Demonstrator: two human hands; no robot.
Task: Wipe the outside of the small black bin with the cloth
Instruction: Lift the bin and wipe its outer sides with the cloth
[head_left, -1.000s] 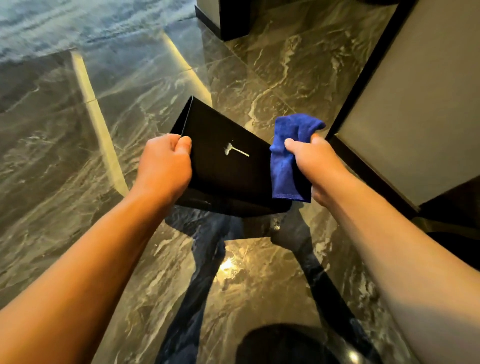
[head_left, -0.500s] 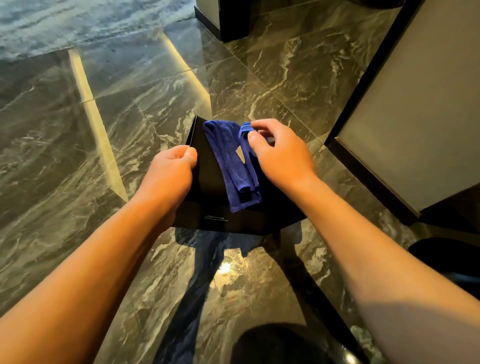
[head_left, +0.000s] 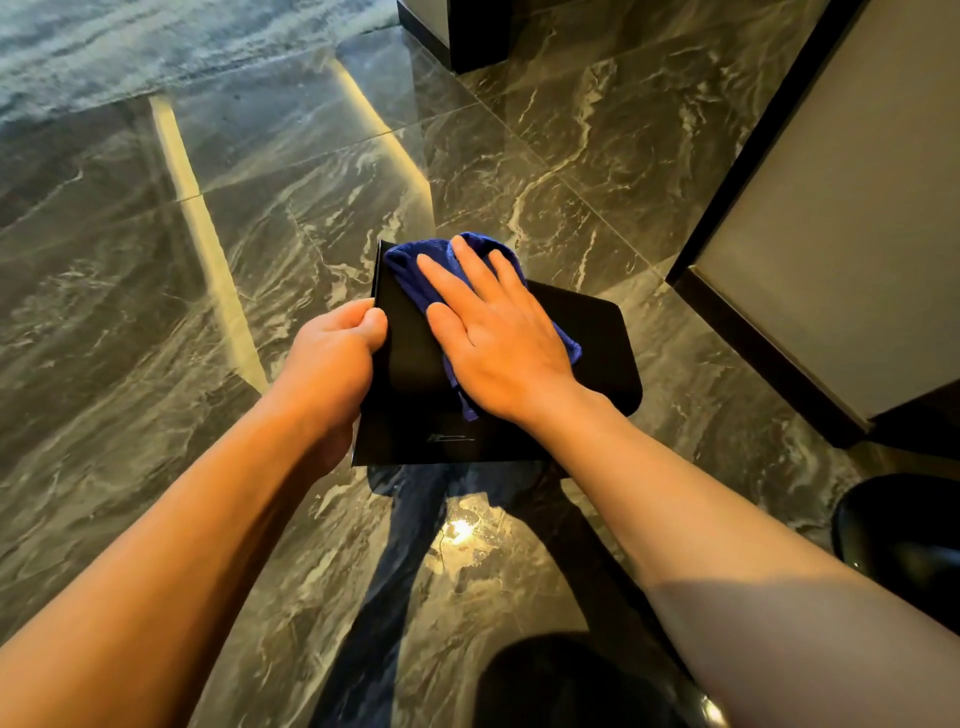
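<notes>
under the flat right hand (head_left: 506, 340), cloth (head_left: 415, 265) presses bin (head_left: 597, 343).

Two hands (head_left: 332, 358) (head_left: 501, 343), one black bin (head_left: 592, 338), one blue cloth (head_left: 415, 265)

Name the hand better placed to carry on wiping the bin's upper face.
Right. The right hand lies flat on the blue cloth, pressed against the black bin. The left hand has its grip on the bin's edge, steadying it.
</notes>
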